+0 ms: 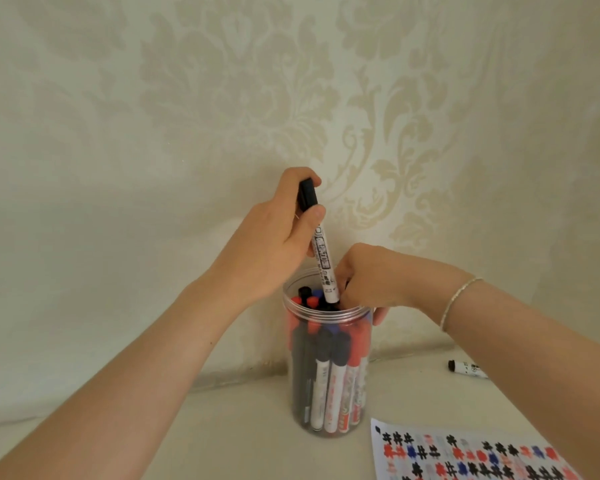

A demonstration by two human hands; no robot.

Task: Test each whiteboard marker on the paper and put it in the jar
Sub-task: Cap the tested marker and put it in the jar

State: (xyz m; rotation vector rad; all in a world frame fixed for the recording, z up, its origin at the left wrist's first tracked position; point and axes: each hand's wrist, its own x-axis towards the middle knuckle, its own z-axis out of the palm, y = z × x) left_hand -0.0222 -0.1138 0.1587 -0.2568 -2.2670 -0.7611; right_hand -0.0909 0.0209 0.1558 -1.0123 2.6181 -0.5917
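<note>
A clear plastic jar [327, 424] stands upright in the middle, packed with several red, black and blue capped markers. My left hand [274, 244] grips a white marker with a black cap [323, 258], cap end up, its lower end inside the jar's mouth. My right hand [368, 278] sits at the jar's right rim with fingers curled down into the opening among the marker tops; what they hold is hidden. The paper [465, 455], covered with black, red and blue test marks, lies at the lower right.
One more black-capped marker [466, 368] lies on the table at the right, partly behind my right forearm. A patterned cream wall rises right behind the jar. The table surface is pale beige.
</note>
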